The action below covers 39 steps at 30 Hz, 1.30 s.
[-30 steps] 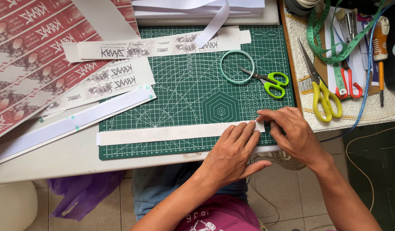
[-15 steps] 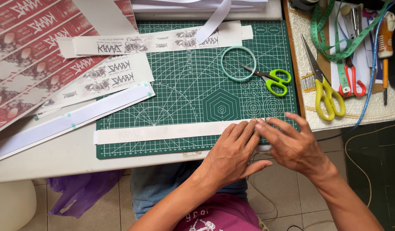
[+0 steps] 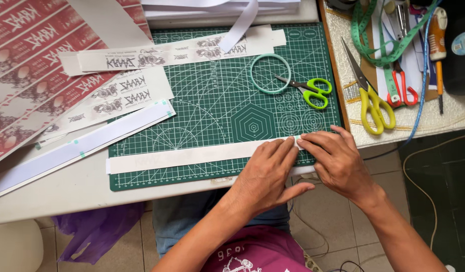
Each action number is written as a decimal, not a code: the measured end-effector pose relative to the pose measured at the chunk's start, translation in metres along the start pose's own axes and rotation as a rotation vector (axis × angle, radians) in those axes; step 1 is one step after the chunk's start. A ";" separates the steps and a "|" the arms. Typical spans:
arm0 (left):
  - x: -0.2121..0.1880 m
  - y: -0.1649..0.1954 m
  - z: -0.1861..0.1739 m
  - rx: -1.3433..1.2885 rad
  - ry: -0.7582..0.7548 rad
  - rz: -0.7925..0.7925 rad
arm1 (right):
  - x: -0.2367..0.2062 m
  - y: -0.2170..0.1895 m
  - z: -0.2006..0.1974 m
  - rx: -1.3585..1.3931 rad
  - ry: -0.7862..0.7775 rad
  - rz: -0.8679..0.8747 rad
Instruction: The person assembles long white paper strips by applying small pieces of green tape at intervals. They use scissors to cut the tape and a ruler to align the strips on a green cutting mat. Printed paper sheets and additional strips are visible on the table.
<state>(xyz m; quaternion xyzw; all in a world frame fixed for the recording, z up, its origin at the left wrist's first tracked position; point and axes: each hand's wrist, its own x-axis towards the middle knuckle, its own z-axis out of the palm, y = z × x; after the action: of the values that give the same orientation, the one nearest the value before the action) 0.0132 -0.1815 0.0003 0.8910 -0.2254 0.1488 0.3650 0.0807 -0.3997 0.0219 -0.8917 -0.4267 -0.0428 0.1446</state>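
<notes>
A long white paper strip (image 3: 187,156) lies along the near part of a green cutting mat (image 3: 212,111). My left hand (image 3: 266,174) rests flat on the strip's right end, fingers spread over it. My right hand (image 3: 337,162) sits just to its right; its fingertips pinch a small piece of green tape (image 3: 297,137) at the strip's end. The strip's right end is hidden under both hands.
A green tape ring (image 3: 270,73) and small green scissors (image 3: 309,91) lie on the mat. Yellow scissors (image 3: 372,98), red-handled scissors (image 3: 399,83) and a green measuring tape (image 3: 377,45) lie at right. Printed red sheets (image 3: 26,65) and white strips (image 3: 86,143) cover the left.
My right hand has shifted slightly left and flattened, with its fingertips now at the strip's end beside my left hand. The view has tilted a little.
</notes>
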 end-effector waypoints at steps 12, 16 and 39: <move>0.005 -0.016 -0.012 -0.040 -0.083 0.040 | -0.012 -0.003 -0.001 0.033 0.036 0.003; 0.004 -0.015 -0.012 -0.016 -0.075 0.050 | -0.009 -0.008 0.000 0.016 0.036 0.003; 0.003 -0.019 -0.013 -0.026 -0.052 0.058 | 0.029 -0.009 -0.006 0.144 -0.001 0.174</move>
<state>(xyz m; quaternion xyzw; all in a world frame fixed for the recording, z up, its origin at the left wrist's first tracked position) 0.0242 -0.1611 -0.0004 0.8828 -0.2625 0.1334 0.3660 0.0922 -0.3738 0.0357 -0.9128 -0.3496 0.0012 0.2111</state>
